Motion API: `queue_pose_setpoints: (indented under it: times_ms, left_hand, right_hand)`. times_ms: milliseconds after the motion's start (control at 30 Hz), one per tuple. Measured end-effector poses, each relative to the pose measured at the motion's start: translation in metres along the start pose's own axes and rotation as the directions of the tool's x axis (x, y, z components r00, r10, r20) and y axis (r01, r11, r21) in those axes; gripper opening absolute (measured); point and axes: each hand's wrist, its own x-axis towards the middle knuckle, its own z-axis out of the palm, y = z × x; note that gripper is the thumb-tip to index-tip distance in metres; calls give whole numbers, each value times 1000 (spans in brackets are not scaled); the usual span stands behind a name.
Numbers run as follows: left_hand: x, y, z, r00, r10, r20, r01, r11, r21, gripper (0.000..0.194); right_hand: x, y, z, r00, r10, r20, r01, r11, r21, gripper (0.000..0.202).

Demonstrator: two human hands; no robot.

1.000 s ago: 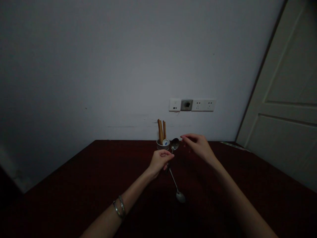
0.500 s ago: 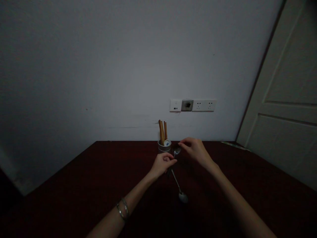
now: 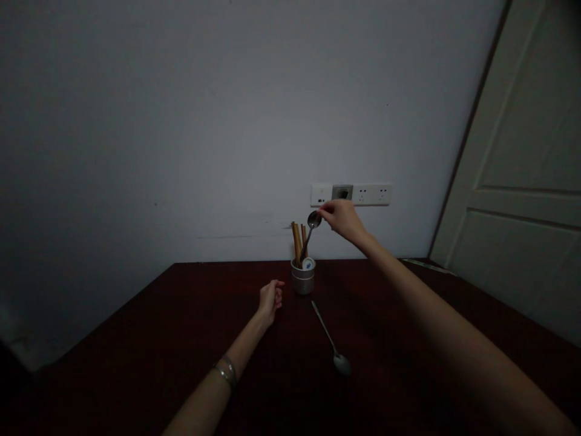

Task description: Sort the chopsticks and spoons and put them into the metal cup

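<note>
My right hand (image 3: 341, 219) pinches a metal spoon (image 3: 314, 220) by the edge of its bowl. The spoon is tilted, bowl up, with its handle reaching down to the mouth of a grey cup (image 3: 302, 281). Wooden chopsticks (image 3: 296, 242) and a white piece with a blue mark (image 3: 308, 264) stand in that cup. My left hand (image 3: 269, 298) is curled closed left of the cup, with nothing visible in it. A second metal spoon (image 3: 342, 364) lies on the dark red table (image 3: 190, 327), its handle pointing toward the cup.
Behind the table is a pale wall with a row of sockets (image 3: 372, 194). A thin strip (image 3: 429, 266) lies at the table's back right edge. A panelled door (image 3: 521, 163) stands at the right.
My right hand has risen with the spoon, bringing its handle to the cup's mouth. My left hand has let go of the spoon and moved left, away from the cup.
</note>
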Motion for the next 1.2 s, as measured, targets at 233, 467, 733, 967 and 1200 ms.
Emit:
queue_pose_setpoints:
  times_ms: [233, 467, 733, 967, 1200]
  left_hand:
    - [3, -10, 2, 998, 66, 10, -67, 992, 105, 25]
    - [1, -13, 3, 993, 117, 29, -120, 981, 151, 26]
    - [1, -14, 2, 992, 122, 44, -128, 977, 169, 27]
    - [1, -14, 2, 993, 115, 37, -120, 972, 200, 31]
    - [2, -17, 2, 989, 133, 56, -143, 964, 225, 30]
  right_hand:
    - [2, -3, 39, 992, 32, 123, -14, 990, -142, 24]
    - [-18, 2, 74, 973, 63, 220, -23, 983, -181, 24]
    - [-35, 6, 98, 932, 146, 332, -99, 983, -156, 23]
    - [-35, 9, 107, 921, 180, 346, -138, 980, -144, 24]
    - [-36, 9, 103, 911, 206, 357, -159, 975, -156, 22]
